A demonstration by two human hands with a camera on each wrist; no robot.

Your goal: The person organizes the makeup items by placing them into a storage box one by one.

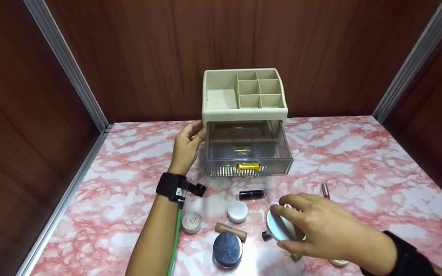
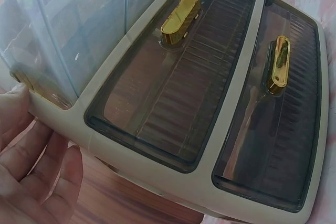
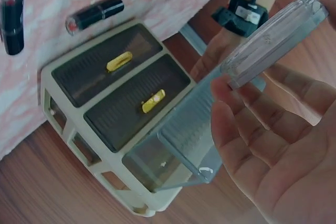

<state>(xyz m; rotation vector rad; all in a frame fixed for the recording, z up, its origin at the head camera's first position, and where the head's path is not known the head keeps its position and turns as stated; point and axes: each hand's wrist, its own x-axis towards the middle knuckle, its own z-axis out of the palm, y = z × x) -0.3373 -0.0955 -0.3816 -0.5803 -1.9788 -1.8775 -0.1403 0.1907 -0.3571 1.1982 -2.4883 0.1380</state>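
A cream organizer (image 1: 244, 115) stands at the back of the table, its top drawer (image 1: 249, 168) pulled out; that clear drawer has a gold handle. Two lower drawers (image 2: 157, 93) are closed, as the left wrist view shows. My left hand (image 1: 187, 145) holds the organizer's left side, thumb at the front frame edge and fingers along the side. My right hand (image 1: 320, 222) pinches a round, flat, clear case (image 3: 275, 40) by its rim, fingertips on one edge and thumb on the opposite one. From above, its face looks pale blue. It is in front of the open drawer.
A black lipstick (image 1: 252, 194), a white-lidded jar (image 1: 237, 212), a small clear jar (image 1: 192, 222), a brown tube (image 1: 231, 231) and a dark-lidded jar (image 1: 228, 249) lie in front of the organizer. Further right is a slim tube (image 1: 325, 190). Wood panels (image 1: 148, 57) enclose the table.
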